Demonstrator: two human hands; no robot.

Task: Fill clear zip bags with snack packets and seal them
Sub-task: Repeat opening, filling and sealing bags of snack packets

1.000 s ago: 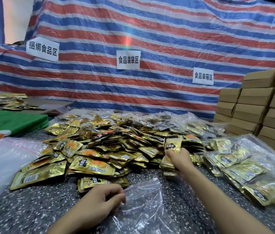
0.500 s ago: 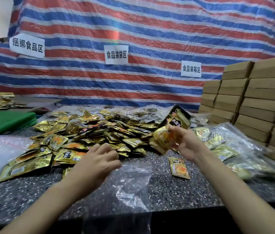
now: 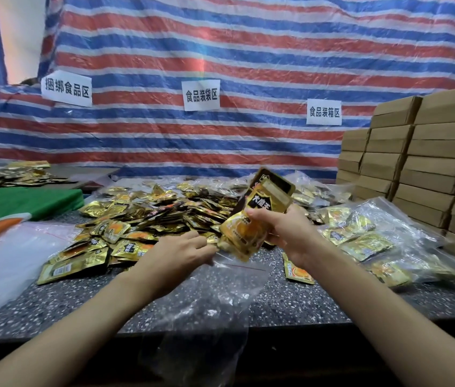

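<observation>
My right hand (image 3: 285, 233) grips a bundle of gold snack packets (image 3: 260, 210), tilted with its lower end at the mouth of a clear zip bag (image 3: 215, 297). The bag hangs over the front edge of the speckled table (image 3: 304, 305). My left hand (image 3: 176, 255) pinches the bag's top edge at the left of the mouth. Behind my hands a big heap of loose gold packets (image 3: 148, 216) covers the table's middle. One single packet (image 3: 296, 270) lies flat just right of the bag.
Filled clear bags of packets (image 3: 371, 236) lie at the right. Stacked brown cartons (image 3: 427, 169) rise at the far right. Empty clear bags (image 3: 6, 263) lie at the left, by a green and orange cloth (image 3: 17, 205). A striped tarp (image 3: 248, 79) hangs behind.
My right hand has brought the bundle of packets down and toward the bag's mouth. My left hand has shifted to the bag's top edge and holds it there.
</observation>
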